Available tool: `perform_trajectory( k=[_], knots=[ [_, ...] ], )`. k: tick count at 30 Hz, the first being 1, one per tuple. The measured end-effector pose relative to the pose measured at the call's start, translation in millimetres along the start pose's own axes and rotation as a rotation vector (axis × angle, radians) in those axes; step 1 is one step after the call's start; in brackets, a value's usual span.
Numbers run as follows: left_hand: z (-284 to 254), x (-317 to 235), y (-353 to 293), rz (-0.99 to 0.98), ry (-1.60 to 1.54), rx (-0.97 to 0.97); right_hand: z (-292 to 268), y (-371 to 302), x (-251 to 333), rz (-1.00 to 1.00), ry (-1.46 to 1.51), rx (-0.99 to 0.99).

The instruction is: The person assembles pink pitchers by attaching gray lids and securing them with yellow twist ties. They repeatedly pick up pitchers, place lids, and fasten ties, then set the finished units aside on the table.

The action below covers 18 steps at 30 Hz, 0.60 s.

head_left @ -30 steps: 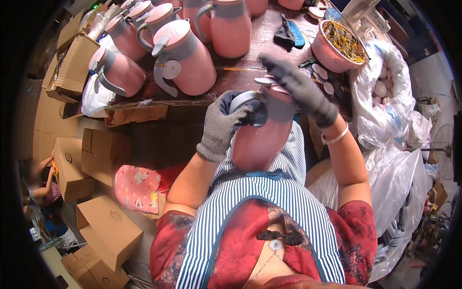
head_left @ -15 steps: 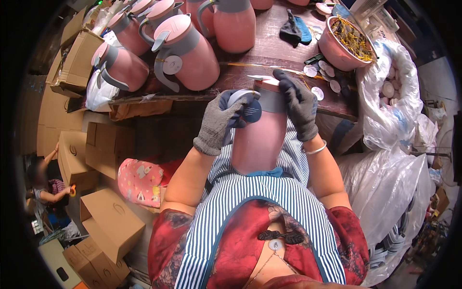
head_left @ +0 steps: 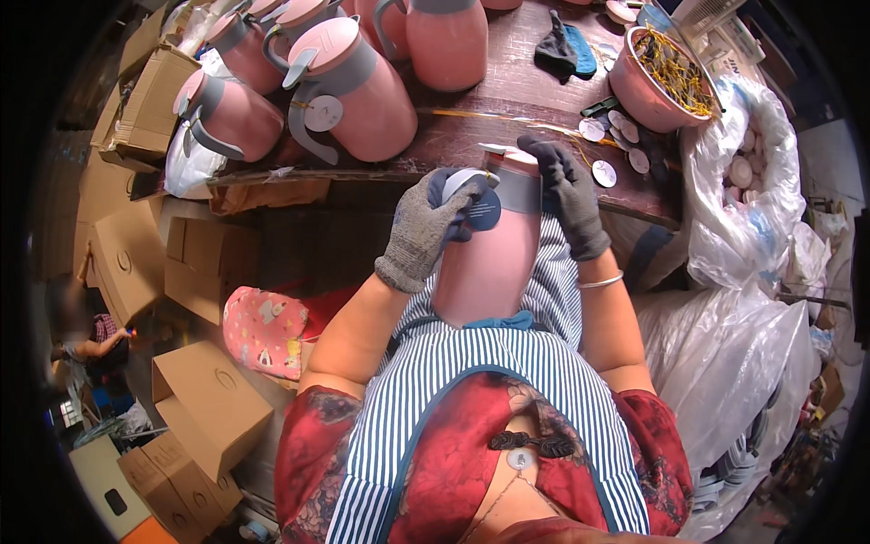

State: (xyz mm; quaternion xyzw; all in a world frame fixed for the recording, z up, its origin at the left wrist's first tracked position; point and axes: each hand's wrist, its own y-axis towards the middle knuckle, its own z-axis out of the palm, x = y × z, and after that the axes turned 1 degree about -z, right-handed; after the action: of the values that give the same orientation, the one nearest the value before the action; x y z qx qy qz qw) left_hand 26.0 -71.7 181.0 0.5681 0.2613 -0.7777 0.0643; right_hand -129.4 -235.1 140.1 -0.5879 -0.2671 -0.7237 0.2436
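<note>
A pink vacuum jug [head_left: 487,276] with a grey collar stands tilted in my lap, resting against the striped apron [head_left: 507,349]. My left hand [head_left: 424,227], in a grey and dark blue glove, is closed around its grey handle. A round dark tag [head_left: 484,212] hangs by those fingers, against the jug's side. My right hand [head_left: 571,195], gloved alike, presses its fingers to the right side of the collar and the lid's edge. The jug's lid [head_left: 512,154] is on top, with a pale spout lever. The right palm's contact with the jug is partly hidden.
On the dark table [head_left: 462,136] stand several pink jugs [head_left: 362,100]. A pink tub [head_left: 648,86] of tags with yellow strings, loose round tags [head_left: 604,172] and a dark cloth piece [head_left: 564,50] lie right. Clear bags [head_left: 725,354] flank me right; cartons [head_left: 213,408] and another person left.
The jug's lid has turned a little, showing more of its pink top. My hands have shifted slightly with it. At the far left, the other person's carton has tilted.
</note>
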Motion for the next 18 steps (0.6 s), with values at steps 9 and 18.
perform_trajectory(
  k=[9,18],
  knots=[
    [10,-4,3,0.015,0.095,-0.022,-2,-4,-16,-0.127,-0.256,-0.078],
    [7,-24,-23,0.690,0.329,-0.010,14,-51,13,-0.248,-0.227,-0.065]
  ],
)
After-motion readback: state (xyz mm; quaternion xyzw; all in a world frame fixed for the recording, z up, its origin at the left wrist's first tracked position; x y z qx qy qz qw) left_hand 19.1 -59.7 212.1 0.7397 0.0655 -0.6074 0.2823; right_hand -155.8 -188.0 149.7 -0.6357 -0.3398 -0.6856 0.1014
